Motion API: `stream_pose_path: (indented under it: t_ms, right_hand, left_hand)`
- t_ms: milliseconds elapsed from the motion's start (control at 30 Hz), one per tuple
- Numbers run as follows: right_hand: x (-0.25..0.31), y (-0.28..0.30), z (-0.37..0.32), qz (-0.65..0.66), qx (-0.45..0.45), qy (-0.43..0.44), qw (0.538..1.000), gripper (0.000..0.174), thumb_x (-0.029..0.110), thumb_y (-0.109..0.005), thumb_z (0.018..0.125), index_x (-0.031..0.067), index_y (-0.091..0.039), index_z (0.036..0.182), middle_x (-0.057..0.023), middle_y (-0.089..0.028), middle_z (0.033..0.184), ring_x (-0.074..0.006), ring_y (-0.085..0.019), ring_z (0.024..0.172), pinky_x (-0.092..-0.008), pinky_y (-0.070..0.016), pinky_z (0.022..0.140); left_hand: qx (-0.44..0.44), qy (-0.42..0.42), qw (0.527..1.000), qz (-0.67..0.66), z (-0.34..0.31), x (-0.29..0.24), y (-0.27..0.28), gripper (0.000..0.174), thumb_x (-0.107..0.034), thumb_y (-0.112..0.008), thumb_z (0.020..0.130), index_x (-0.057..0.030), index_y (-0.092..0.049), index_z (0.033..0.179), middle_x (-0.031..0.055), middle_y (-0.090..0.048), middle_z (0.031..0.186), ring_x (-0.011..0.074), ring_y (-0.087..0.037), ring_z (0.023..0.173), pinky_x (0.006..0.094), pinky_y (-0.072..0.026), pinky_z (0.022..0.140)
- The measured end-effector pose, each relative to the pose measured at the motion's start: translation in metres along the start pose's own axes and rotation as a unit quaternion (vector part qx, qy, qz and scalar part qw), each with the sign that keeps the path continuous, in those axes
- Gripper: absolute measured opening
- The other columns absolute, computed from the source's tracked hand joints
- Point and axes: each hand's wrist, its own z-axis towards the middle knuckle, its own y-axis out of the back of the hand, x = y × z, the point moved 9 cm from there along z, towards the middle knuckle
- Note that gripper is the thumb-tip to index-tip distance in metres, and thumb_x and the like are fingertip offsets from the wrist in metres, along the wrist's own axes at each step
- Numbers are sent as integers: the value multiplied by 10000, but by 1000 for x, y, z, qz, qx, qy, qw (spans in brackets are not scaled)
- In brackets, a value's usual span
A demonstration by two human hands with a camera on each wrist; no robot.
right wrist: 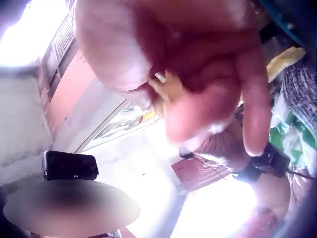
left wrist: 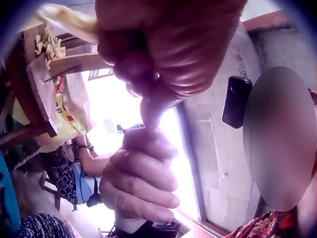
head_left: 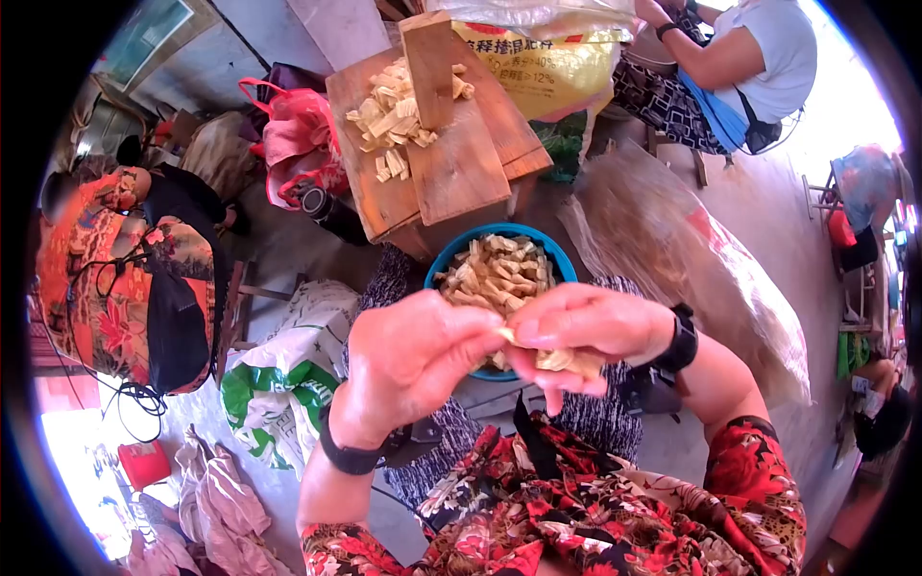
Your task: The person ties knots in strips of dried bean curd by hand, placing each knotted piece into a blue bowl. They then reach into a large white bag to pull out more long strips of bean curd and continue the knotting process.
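Both hands meet over a blue basin point(head_left: 563, 261) heaped with pale yellow, folded strips point(head_left: 495, 274). My left hand point(head_left: 413, 355) pinches a pale yellow strip point(head_left: 506, 334) between thumb and forefinger. Against its fingertips, my right hand point(head_left: 600, 326) pinches the same spot, with more pale pieces point(head_left: 571, 362) held under its curled fingers. In the right wrist view, a yellowish piece point(right wrist: 171, 89) shows between the right thumb and fingers. A pale strip point(left wrist: 74, 21) sticks out beside the left hand in the left wrist view.
Beyond the basin stands a wooden bench point(head_left: 370, 197) with an upright board point(head_left: 428, 72) and a pile of strips point(head_left: 389, 110). A red bag point(head_left: 303, 134) lies left of it, a yellow sack point(head_left: 547, 82) behind. A large clear plastic bag point(head_left: 672, 250) lies right. Another person point(head_left: 740, 58) sits at upper right.
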Motion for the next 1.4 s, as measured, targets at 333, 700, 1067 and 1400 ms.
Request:
stream_pose_path:
  t_ms: [333, 700, 1067, 1400]
  right_hand:
    - [79, 116, 37, -358, -370, 204, 833, 244, 238, -551, 901, 13, -531, 807, 3, -493, 596, -77, -525, 537, -252, -396, 455]
    - [111, 105, 24, -572, -470, 237, 629, 313, 329, -596, 842, 18, -628, 847, -138, -617, 801, -252, -626, 716, -349, -478, 631]
    - [92, 34, -52, -113, -359, 442, 814, 180, 135, -492, 937, -28, -567, 931, -102, -635, 860, -169, -637, 732, -269, -517, 693]
    - [32, 28, -41, -125, -350, 305, 877, 200, 176, -503, 943, 18, -568, 841, 12, -581, 710, -43, -551, 598, -180, -439, 529]
  left_hand:
    - [-101, 331, 931, -120, 32, 147, 14, 161, -183, -673, 812, -23, -663, 799, -66, -521, 605, 9, -433, 535, 179, -333, 467]
    - [-97, 349, 922, -138, 41, 168, 3, 301, -305, -654, 838, -38, -621, 703, -39, -508, 544, 35, -410, 462, 187, -304, 428]
    - [70, 356, 861, -357, 2, 70, -23, 249, -235, -616, 866, -3, -646, 953, 16, -627, 799, 81, -571, 682, 209, -443, 632]
    - [-4, 301, 858, -416, 13, 17, -31, 197, 13, -619, 750, -7, -565, 939, 54, -623, 906, 142, -617, 808, 272, -516, 708]
